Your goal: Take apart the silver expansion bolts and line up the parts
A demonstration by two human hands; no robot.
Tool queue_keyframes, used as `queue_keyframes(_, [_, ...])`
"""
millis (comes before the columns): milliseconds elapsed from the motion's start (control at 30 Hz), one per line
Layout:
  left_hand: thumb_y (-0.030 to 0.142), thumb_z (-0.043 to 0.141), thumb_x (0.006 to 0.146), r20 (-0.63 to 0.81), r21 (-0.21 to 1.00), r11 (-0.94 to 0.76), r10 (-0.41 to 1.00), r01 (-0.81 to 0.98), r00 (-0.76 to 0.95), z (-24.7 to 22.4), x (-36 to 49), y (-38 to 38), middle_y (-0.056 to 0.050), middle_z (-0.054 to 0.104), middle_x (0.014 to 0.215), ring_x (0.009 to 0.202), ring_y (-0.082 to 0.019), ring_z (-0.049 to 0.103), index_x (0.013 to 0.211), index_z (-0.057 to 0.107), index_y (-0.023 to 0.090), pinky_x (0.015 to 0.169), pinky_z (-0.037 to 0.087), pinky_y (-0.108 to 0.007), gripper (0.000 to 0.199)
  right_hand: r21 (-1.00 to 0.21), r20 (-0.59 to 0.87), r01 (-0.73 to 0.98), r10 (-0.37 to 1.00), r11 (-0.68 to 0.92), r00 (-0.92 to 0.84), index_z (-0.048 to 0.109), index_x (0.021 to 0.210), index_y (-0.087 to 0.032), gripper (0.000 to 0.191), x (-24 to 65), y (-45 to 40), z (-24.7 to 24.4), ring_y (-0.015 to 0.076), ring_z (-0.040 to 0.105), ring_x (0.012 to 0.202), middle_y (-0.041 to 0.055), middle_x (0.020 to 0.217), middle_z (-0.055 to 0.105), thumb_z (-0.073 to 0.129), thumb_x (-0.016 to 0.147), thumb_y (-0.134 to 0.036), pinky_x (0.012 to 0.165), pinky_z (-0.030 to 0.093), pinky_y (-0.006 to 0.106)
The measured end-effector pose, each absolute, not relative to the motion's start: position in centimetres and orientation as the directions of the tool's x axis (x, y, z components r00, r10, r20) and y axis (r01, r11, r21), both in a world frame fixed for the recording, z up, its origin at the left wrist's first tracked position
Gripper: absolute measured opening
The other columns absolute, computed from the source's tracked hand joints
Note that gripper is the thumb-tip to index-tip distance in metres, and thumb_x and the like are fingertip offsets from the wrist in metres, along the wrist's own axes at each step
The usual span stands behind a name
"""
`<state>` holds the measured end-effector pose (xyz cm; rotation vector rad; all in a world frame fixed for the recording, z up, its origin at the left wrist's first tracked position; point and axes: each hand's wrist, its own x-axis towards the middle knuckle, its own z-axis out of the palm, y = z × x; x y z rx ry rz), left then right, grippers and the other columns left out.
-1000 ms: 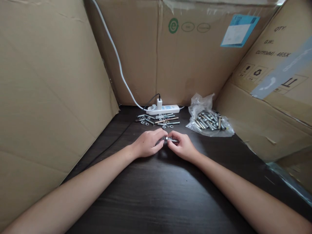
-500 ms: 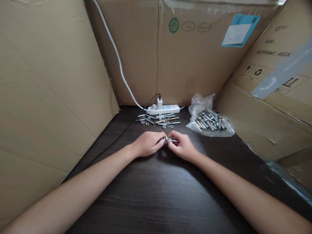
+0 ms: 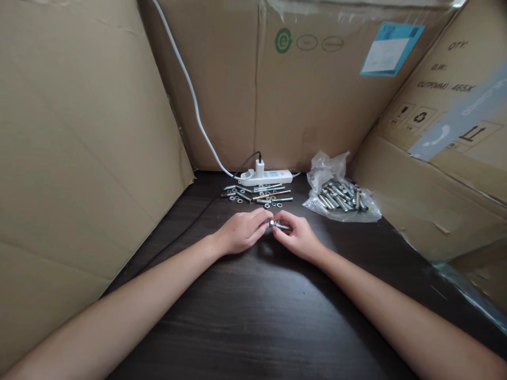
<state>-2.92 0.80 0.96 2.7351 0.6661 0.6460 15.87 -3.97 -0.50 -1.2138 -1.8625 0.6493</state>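
Both hands meet over the dark table (image 3: 253, 316). A metal bolt (image 3: 282, 227) runs along my right hand (image 3: 296, 233), whose thumb and fingers are closed around it. At the bolt's left end sits a shiny nut (image 3: 272, 224). My left hand (image 3: 246, 231) is closed too, with thumb and fingertips pinching at the nut. Its fingers partly cover that end. Just beyond the hands lie loose long bolts (image 3: 283, 200), with several washers (image 3: 279, 206) and nuts scattered among them.
A clear plastic bag (image 3: 370, 214) full of metal anchor bolts (image 3: 340, 195) lies at back right. Behind the loose parts, a white power strip (image 3: 285, 177) holds a plugged-in charger (image 3: 259, 168). A black cable (image 3: 178, 240) crosses the table's left side. Cardboard boxes (image 3: 222, 79) wall three sides.
The bolt and nut have turned and tilted slightly between my fingers, the nut end now a little higher. My left fingers have shifted slightly. The loose parts and bag have stayed put.
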Motion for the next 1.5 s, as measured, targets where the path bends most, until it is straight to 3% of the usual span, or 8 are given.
queue_keyframes(700, [0.028,0.029,0.096,0.277,0.317,-0.848,0.511,0.425,0.814,0.89,-2.94,0.80,-0.001,0.062,0.084,0.077,-0.017,0.060,0.101,0.046,0.021,0.068,0.042,-0.027,0.019,-0.736,0.346,0.526,0.905,0.426,-0.249,0.055,0.079,-0.017,0.006,15.91,-3.96,-0.49,0.0087,0.041,0.055,-0.0041,0.062,0.050,0.052,0.077,-0.021,0.054,0.034,0.019])
queue_keyframes(1067, [0.030,0.028,0.097,0.250,0.285,-0.852,0.508,0.438,0.824,0.64,-2.86,0.99,-0.001,0.060,0.077,0.073,-0.017,0.059,0.088,0.049,0.020,0.067,0.041,-0.027,0.025,-0.719,0.362,0.550,0.905,0.424,-0.225,0.054,0.076,-0.017,0.004,15.81,-3.96,-0.56,0.0081,0.039,0.051,-0.0054,0.057,0.047,0.052,0.075,-0.020,0.051,0.032,0.019])
queue_keyframes(1300, [0.025,0.035,0.094,0.358,0.328,-0.862,0.491,0.386,0.794,1.17,-2.85,0.60,-0.002,0.059,0.096,0.081,-0.016,0.058,0.106,0.046,0.020,0.072,0.044,-0.027,0.016,-0.705,0.375,0.557,0.897,0.439,-0.233,0.054,0.074,-0.017,0.004,15.81,-3.98,-0.38,0.0085,0.041,0.054,-0.0047,0.060,0.048,0.050,0.075,-0.020,0.054,0.033,0.019])
queue_keyframes(1500, [0.023,0.034,0.095,0.380,0.304,-0.886,0.451,0.351,0.808,1.11,-2.77,0.63,-0.003,0.059,0.094,0.080,-0.016,0.059,0.106,0.046,0.019,0.072,0.045,-0.028,0.017,-0.711,0.373,0.560,0.903,0.426,-0.213,0.053,0.074,-0.017,0.004,15.72,-4.02,-0.43,0.0087,0.041,0.053,-0.0048,0.059,0.047,0.050,0.075,-0.020,0.054,0.033,0.020])
